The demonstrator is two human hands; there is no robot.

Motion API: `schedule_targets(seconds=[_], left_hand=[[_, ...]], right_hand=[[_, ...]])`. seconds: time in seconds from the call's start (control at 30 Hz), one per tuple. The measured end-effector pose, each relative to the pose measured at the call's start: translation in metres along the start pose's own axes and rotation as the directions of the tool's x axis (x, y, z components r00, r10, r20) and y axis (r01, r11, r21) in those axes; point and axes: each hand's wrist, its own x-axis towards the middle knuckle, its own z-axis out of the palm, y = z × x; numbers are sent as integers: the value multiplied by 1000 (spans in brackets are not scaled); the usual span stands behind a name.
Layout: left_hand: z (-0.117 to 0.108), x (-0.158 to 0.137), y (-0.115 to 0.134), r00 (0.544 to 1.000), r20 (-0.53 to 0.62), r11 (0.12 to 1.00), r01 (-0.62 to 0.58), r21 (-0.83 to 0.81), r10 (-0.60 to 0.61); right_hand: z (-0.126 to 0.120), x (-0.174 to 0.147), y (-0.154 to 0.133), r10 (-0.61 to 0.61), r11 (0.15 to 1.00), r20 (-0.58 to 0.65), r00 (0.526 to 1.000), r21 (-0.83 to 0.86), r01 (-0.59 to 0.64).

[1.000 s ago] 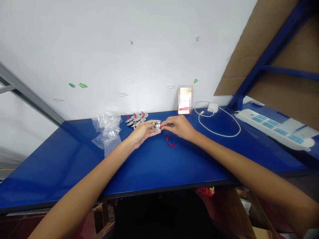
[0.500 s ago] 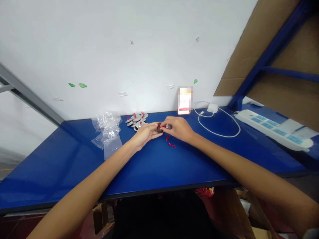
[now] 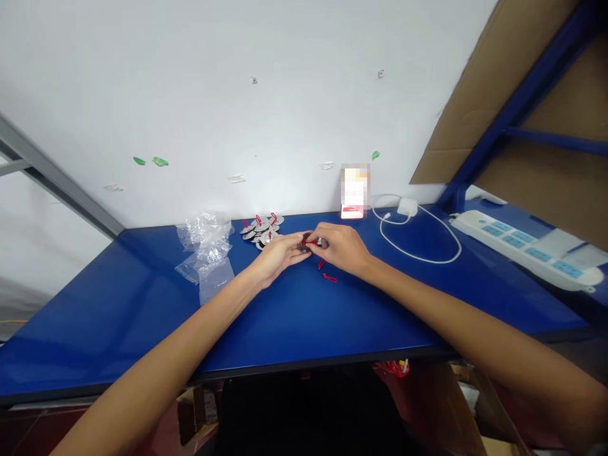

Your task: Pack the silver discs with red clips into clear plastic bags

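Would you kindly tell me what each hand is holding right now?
Left hand: holding a round metal disc.
Right hand: pinching a red cord.

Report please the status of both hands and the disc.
Left hand holding disc; right hand pinching red cord at it. Two loose red loops on table near right hand, apparently not blocking.

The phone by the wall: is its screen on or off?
On. The phone glows bright white, with a red patch near its lower edge. Blurring hides what it displays.
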Motion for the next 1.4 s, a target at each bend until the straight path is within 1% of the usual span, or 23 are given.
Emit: schedule_targets(seconds=[0.23, 0.4, 0.63, 0.77, 0.83, 0.9, 1.0, 1.07, 1.13, 1.27, 1.33, 1.4], left_hand=[[2, -2, 2, 999, 34, 999, 34, -37, -33], [3, -1, -1, 997, 78, 1000, 17, -10, -16], [3, -2, 1, 996, 89, 999, -21, -45, 24], [2, -1, -1, 996, 89, 999, -17, -35, 20], [1, 0, -2, 998, 55, 999, -34, -14, 35], [1, 1, -3, 998, 12, 997, -70, 13, 69], [4, 0, -1, 992, -11, 992, -123, 40, 123], [6, -2, 0, 987, 3, 985, -162, 58, 163], [8, -3, 1, 977, 28, 973, -211, 96, 210], [4, -4, 4, 957, 97, 928, -289, 236, 273], [-2, -4, 8, 951, 135, 898, -306, 315, 277], [-8, -3, 11, 949, 148, 873, -314, 373, 278]], right_hand=[[-1, 0, -3, 31, 999, -23, 999, 27, -30], [1, -1, -4, 10, 998, -17, 1000, 63, -9], [1, 0, -3, 0, 998, -88, 996, 60, 5], [0, 2, 1, 29, 995, -60, 998, 99, -23], [0, 3, 4, 26, 989, -53, 998, 145, -18], [-1, 3, 7, 5, 984, -75, 997, 179, 9], [-2, 3, 6, -34, 987, -142, 989, 152, 56], [-2, 2, 4, -44, 992, -188, 981, 109, 65], [-2, 2, 1, -35, 993, -232, 972, 100, 59], [-2, 4, 0, 1, 984, -290, 957, 173, 51], [-4, 5, 0, 18, 974, -294, 956, 220, 49], [-7, 7, 0, 38, 952, -279, 959, 302, 50]])
